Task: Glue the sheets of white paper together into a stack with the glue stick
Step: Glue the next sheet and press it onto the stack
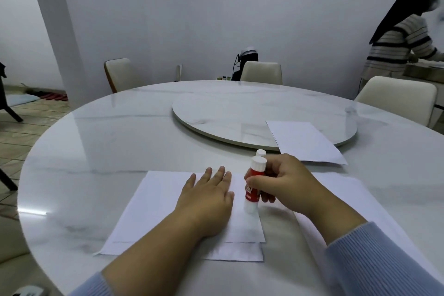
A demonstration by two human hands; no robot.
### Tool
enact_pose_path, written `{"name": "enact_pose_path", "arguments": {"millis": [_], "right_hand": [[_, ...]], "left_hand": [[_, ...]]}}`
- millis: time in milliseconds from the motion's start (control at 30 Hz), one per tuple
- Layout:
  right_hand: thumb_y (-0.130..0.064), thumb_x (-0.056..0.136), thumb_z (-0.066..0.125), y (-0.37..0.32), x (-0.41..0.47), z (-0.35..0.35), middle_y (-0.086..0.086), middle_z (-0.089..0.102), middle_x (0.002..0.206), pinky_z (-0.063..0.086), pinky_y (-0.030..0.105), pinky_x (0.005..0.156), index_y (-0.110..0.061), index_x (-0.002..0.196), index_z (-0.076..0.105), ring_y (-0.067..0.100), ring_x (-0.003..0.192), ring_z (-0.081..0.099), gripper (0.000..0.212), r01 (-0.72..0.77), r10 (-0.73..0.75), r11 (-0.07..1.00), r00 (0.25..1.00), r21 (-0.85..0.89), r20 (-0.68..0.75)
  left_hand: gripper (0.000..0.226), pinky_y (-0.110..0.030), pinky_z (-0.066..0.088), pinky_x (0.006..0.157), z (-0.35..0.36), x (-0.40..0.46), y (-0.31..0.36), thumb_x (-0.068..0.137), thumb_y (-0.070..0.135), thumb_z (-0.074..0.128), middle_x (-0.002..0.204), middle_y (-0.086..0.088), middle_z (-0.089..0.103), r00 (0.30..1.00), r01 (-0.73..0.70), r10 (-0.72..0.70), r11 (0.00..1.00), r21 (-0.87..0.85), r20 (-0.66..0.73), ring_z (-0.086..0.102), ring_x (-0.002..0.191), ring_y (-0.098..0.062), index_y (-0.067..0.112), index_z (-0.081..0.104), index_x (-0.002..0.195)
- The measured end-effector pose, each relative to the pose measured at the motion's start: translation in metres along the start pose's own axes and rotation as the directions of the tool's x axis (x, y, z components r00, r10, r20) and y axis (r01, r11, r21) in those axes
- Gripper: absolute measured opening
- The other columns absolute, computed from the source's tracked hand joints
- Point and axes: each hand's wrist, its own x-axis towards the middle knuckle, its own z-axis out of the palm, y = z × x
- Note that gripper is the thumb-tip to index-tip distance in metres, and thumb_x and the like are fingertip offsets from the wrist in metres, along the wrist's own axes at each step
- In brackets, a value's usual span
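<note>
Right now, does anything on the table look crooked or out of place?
Yes. The top sheet under the left hand sits askew on the sheet below, whose lower edge sticks out. Another sheet lies apart, partly on the turntable. The right hand holds the glue stick.

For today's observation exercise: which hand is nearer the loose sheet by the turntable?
Right. The right hand sits just below that loose sheet; the left hand lies farther left.
</note>
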Motion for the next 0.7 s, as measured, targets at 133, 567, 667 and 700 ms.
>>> {"name": "enact_pose_path", "arguments": {"millis": [133,567,667,700], "right_hand": [[-0.012,0.068,0.067,-0.006,-0.005,-0.009,0.033,0.067,0.075,0.048,0.026,0.044,0.010,0.078,0.066,0.023,0.045,0.059,0.024,-0.079,0.058,0.994,0.970,0.078,0.238],[-0.016,0.088,0.062,0.002,-0.002,-0.033,-0.005,0.068,0.062,0.046,0.021,0.045,-0.023,0.086,0.070,0.011,0.046,0.050,0.012,0.268,0.074,0.805,0.840,0.529,-0.538],[-0.017,0.087,0.065,0.003,-0.001,-0.029,-0.007,0.064,0.058,0.041,0.022,0.040,-0.023,0.083,0.072,0.010,0.042,0.045,0.010,0.265,0.022,0.859,0.837,0.439,-0.547],[-0.016,0.087,0.065,0.004,-0.001,-0.026,-0.008,0.064,0.057,0.041,0.022,0.040,-0.021,0.085,0.071,0.009,0.042,0.046,0.009,0.258,-0.014,0.884,0.848,0.390,-0.530]], "left_hand": [[0.053,-0.039,-0.005,0.118,0.001,0.000,-0.001,0.098,0.037,0.014,0.159,0.009,-0.006,1.000,0.002,-0.002,1.000,0.000,-0.005,-0.008,0.146,-0.012,0.027,0.000,0.149],[0.060,-0.046,-0.007,0.116,-0.022,-0.005,-0.009,0.096,0.049,0.018,0.159,0.004,-0.014,0.992,0.071,-0.065,0.996,0.051,-0.112,-0.019,0.144,-0.017,0.033,-0.008,0.147],[0.075,-0.053,-0.003,0.116,-0.017,-0.007,-0.013,0.090,0.062,0.015,0.159,-0.008,-0.012,0.947,0.316,-0.322,0.940,0.129,0.024,-0.014,0.144,-0.032,0.019,-0.005,0.149],[0.076,-0.052,-0.002,0.117,-0.015,-0.007,-0.016,0.090,0.063,0.016,0.159,-0.007,-0.013,0.956,0.270,-0.282,0.954,0.132,0.085,-0.013,0.145,-0.030,0.020,-0.005,0.149]]}}
